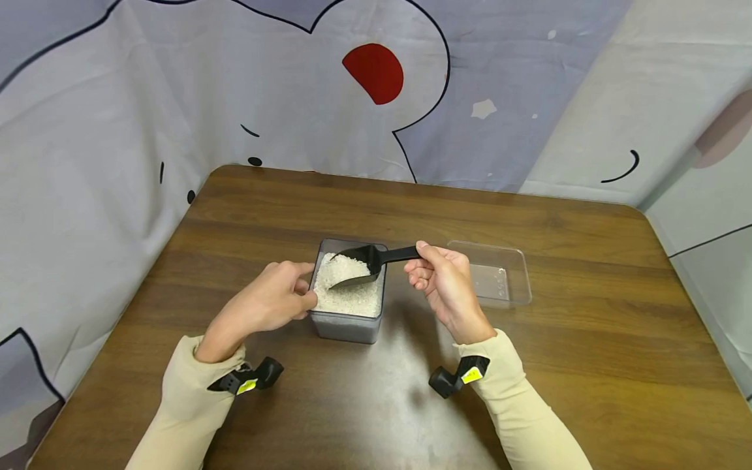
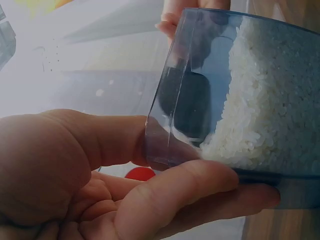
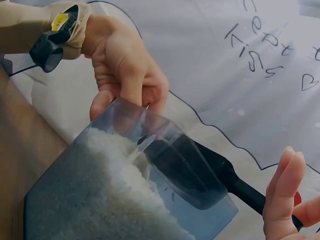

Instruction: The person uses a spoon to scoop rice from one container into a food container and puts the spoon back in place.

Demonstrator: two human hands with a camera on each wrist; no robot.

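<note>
A clear, grey-tinted square container [image 1: 348, 328] filled with white rice [image 1: 346, 300] stands on the table. My left hand [image 1: 273, 297] holds it at its left side, thumb and fingers at the rim; the left wrist view shows the fingers [image 2: 177, 190] against the wall. In my right hand [image 1: 444, 284], thumb and index finger pinch the handle end of a black scoop [image 1: 399, 254]. The scoop's bowl lies inside the container mouth, tilted, with rice in it. Through the clear wall in the right wrist view, the scoop [image 3: 187, 172] shows above the sloping rice surface.
A clear plastic lid or shallow tray [image 1: 517, 277] lies on the wooden table [image 1: 587, 326], right of the container and partly behind my right hand. A printed cloth [image 1: 282, 85] hangs behind the table's far edge.
</note>
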